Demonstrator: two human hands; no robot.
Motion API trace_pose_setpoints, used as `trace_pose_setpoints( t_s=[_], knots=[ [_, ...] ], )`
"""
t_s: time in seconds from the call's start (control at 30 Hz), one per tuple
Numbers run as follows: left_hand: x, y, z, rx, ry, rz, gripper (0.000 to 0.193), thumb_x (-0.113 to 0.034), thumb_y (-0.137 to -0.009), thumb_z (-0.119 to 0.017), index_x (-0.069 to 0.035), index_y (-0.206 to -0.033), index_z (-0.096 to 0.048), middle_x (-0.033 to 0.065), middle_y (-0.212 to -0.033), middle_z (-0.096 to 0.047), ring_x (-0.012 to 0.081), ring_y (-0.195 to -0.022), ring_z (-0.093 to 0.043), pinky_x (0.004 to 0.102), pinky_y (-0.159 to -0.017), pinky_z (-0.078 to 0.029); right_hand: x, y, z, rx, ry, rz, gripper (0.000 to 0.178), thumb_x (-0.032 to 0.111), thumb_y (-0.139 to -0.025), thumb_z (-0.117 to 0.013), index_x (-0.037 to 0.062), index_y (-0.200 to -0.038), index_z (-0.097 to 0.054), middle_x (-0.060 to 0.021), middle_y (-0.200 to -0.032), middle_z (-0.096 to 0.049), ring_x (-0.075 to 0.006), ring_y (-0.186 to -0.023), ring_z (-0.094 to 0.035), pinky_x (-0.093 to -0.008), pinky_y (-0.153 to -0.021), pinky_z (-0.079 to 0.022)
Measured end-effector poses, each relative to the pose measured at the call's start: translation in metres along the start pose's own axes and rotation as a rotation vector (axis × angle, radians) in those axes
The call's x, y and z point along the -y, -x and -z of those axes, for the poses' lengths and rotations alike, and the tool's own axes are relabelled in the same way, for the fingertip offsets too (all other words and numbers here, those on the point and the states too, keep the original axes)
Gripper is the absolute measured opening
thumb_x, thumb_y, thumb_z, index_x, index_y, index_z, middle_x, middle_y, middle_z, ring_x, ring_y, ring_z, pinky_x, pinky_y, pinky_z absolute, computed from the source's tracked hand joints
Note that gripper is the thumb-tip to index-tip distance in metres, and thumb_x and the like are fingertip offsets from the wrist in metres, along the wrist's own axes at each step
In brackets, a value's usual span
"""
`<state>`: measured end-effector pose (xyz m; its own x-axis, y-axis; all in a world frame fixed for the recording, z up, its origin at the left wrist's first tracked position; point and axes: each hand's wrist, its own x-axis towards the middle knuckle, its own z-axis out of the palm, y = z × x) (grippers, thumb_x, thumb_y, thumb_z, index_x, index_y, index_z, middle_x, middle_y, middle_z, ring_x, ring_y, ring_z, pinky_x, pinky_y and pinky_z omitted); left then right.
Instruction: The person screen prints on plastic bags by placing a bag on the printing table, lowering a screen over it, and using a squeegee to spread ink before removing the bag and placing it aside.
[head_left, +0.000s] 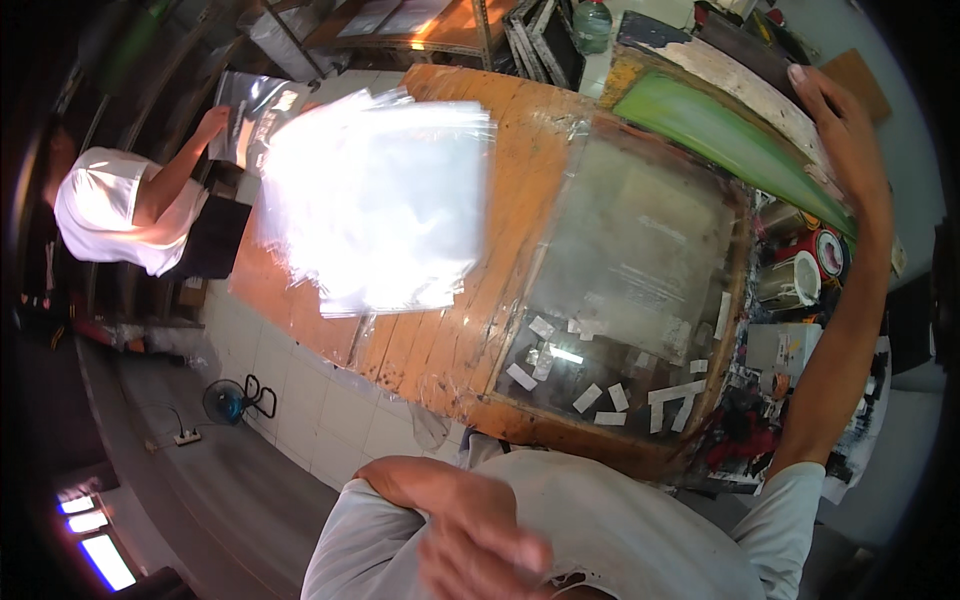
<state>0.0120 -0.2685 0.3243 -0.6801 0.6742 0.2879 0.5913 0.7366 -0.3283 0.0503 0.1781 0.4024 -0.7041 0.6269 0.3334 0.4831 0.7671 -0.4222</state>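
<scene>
My right arm is stretched far out along the right side. At its end my right hand (pixel 840 125) has its fingers extended, beside the end of a long dark bar (pixel 745 50) and a worn white-painted board (pixel 735 75). Whether the fingertips touch either cannot be made out. A long green strip (pixel 700 130) lies closer in, below that board. In front of my chest, my left hand (pixel 480 545) is bent inward and smeared by motion, so its fingers are unclear; nothing shows in it. A glass-like panel (pixel 640 240) with several small white tape pieces (pixel 587 398) lies on the table before me.
A tall pile of clear plastic sheets (pixel 385 200) covers the left of the wooden table (pixel 520 130). Beyond it, a person in white (pixel 130 205) holds a printed clear bag (pixel 250 120). Cans (pixel 790 280) crowd the right side. A fan (pixel 228 402) stands on the floor.
</scene>
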Motion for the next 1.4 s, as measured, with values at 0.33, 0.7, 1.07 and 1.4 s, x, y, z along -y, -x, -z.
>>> trace_pose_setpoints(
  t_s=[0.33, 0.7, 1.07, 1.4],
  knots=[
    [-0.025, -0.041, -0.325, 0.092, 0.494, -0.065, 0.056, -0.036, -0.102, -0.06, -0.005, -0.148, -0.051, 0.0255, -0.156, -0.041, 0.0444, -0.15, -0.032, 0.0634, -0.117, -0.03, -0.009, -0.001, -0.003, -0.076, 0.071, 0.064, 0.077, 0.07, -0.094, -0.057, 0.003, -0.129, -0.072, -0.0217, -0.122, -0.071, -0.0301, -0.112, -0.068, -0.0412, -0.106, -0.045],
    [-0.092, -0.03, -0.304, 0.023, 0.833, -0.187, 0.06, -0.033, -0.099, -0.061, -0.001, -0.148, -0.052, 0.0273, -0.156, -0.043, 0.0472, -0.143, -0.04, 0.0666, -0.114, -0.026, 0.058, 0.023, 0.007, -0.067, 0.174, 0.039, 0.054, 0.051, -0.104, -0.054, -0.0012, -0.105, -0.071, -0.0214, -0.101, -0.073, -0.0331, -0.096, -0.068, -0.0431, -0.088, -0.051],
    [-0.293, -0.073, -0.278, 0.14, 0.791, -0.532, 0.082, -0.057, -0.101, -0.055, -0.002, -0.16, -0.037, 0.0304, -0.167, -0.021, 0.0482, -0.158, -0.011, 0.0694, -0.123, -0.009, 0.042, 0.01, 0.031, 0.281, 0.126, 0.063, 0.06, 0.051, -0.109, -0.042, 0.0027, -0.092, -0.072, -0.0089, -0.072, -0.06, -0.0178, -0.064, -0.056, -0.0378, -0.064, -0.055],
    [-0.322, -0.044, -0.244, 0.267, 0.943, -0.5, 0.07, -0.036, -0.102, -0.062, 0.0, -0.157, -0.039, 0.0303, -0.168, -0.021, 0.0468, -0.158, -0.012, 0.0687, -0.123, -0.007, 0.015, 0.025, 0.029, 0.172, 0.068, 0.227, 0.053, 0.043, -0.109, -0.043, 0.0009, -0.094, -0.071, -0.0079, -0.071, -0.058, -0.0162, -0.062, -0.054, -0.0342, -0.059, -0.052]
  ],
)
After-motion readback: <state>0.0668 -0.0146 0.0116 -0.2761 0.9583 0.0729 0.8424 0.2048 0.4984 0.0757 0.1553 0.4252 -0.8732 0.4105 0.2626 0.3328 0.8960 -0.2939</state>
